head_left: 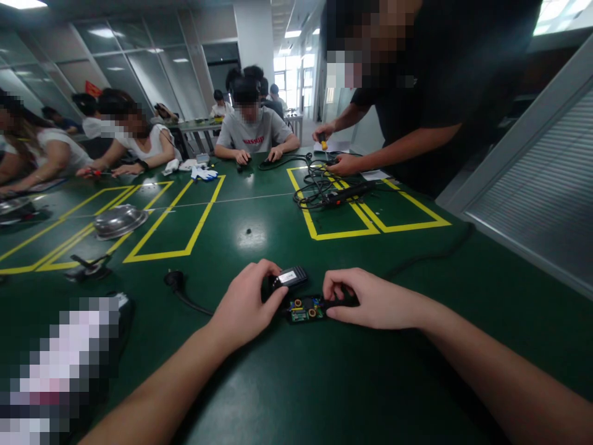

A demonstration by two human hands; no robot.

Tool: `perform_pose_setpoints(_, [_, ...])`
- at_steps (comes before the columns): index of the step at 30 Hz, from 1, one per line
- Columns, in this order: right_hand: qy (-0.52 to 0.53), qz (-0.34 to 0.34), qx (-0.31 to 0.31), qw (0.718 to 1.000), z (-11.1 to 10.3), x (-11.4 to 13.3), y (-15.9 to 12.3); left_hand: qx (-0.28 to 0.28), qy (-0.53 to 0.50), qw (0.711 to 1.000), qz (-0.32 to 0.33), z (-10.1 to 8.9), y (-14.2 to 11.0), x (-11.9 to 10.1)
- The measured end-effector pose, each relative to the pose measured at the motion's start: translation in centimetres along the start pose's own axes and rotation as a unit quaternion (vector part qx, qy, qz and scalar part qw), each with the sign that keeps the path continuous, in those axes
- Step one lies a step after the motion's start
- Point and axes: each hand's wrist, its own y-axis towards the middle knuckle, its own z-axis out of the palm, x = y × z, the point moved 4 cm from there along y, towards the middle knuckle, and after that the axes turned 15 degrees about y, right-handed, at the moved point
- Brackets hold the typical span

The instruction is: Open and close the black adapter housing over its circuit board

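On the green table in front of me lies an opened black plug-in device housing with a bare circuit board [306,309]; two copper-coloured ring coils show on it. My left hand [250,300] grips a black housing cover [295,276] with a white label, tilted just above and behind the board. At the board's right end, my right hand [354,296] has its fingers closed round the black cable [343,302] where it meets the housing. Left of my left hand, a black power plug [174,280] on its cord rests on the table.
Ahead on the right lie tangled black cables [312,182] beside a black power strip [345,193]. A standing person holds a yellow-handled screwdriver [323,142] there. To the left are a metal bowl [120,220], a dark metal part [90,267] and white-blue gloves [204,174]. Yellow tape [160,255] marks the tabletop.
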Motion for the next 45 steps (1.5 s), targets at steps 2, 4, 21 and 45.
perform_pose_setpoints(2, [-0.014, 0.005, -0.002, 1.000, 0.2, 0.0, 0.1, 0.016, 0.024, 1.000, -0.005, 0.6, 0.1, 0.4])
perform_pose_setpoints(4, [-0.019, 0.010, -0.007, 1.000, 0.3, -0.1, 0.1, 0.019, 0.038, 0.999, 0.015, 0.7, 0.0, 0.3])
perform_pose_setpoints(21, [-0.015, -0.022, -0.029, 0.999, 0.3, 0.2, -0.1, 0.160, 0.041, 0.980, 0.109, -1.0, -0.7, -1.6])
perform_pose_setpoints(45, [0.050, -0.015, -0.003, 0.999, 0.0, -0.1, -0.2, 0.178, -0.041, 0.980, 0.078, -1.6, -0.5, -1.0])
